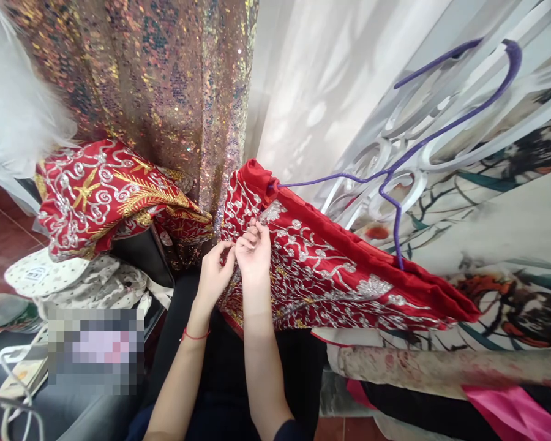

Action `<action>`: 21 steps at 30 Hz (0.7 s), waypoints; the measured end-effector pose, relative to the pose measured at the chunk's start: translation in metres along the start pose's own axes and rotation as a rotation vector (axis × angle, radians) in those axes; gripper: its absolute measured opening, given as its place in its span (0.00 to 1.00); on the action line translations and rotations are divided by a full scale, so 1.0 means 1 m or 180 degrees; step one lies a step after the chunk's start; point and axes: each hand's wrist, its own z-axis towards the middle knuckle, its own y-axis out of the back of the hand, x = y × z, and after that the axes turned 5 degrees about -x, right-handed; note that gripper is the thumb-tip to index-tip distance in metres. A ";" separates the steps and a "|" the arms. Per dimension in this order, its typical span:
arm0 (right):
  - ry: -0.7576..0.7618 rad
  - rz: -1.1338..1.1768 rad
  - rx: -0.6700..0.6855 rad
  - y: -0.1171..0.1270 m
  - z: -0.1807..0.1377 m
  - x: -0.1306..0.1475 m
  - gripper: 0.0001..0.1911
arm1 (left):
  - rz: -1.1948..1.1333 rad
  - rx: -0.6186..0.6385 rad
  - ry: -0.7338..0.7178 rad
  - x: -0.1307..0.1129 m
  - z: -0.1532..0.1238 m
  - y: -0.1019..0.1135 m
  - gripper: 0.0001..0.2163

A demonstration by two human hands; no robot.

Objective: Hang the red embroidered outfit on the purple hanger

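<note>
A red garment [312, 263] with silver and gold embroidery hangs slanted on a purple hanger [390, 171] and drapes over my lap. My left hand [217, 269], with a red string on its wrist, is closed in a pinch at the garment's left part. Beside it, my right hand [253, 245] is turned palm up with curled fingers, its fingertips close together near a silver motif. Whatever lies between those right fingertips is too small to make out. The two hands nearly touch.
Left of me lies another red embroidered cloth [96, 196], below a sequined fabric [142, 73]. A dotted white bag [101, 285] and a white cable [16, 392] are at lower left. To the right stand a white openwork frame [459, 135] and a fabric roll [417, 370].
</note>
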 end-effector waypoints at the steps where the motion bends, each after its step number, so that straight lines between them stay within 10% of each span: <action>1: 0.0017 -0.0052 -0.0060 0.000 -0.003 -0.002 0.10 | -0.0038 -0.0017 -0.0011 0.000 0.002 -0.001 0.08; 17: 0.0377 -0.0335 -0.0157 0.010 -0.030 -0.001 0.12 | -0.0494 -0.0776 -0.0309 -0.017 0.029 -0.029 0.10; 21: 0.1032 -0.0832 0.0085 0.033 -0.038 0.002 0.12 | -0.0430 -0.0373 -0.0514 -0.036 0.049 -0.029 0.09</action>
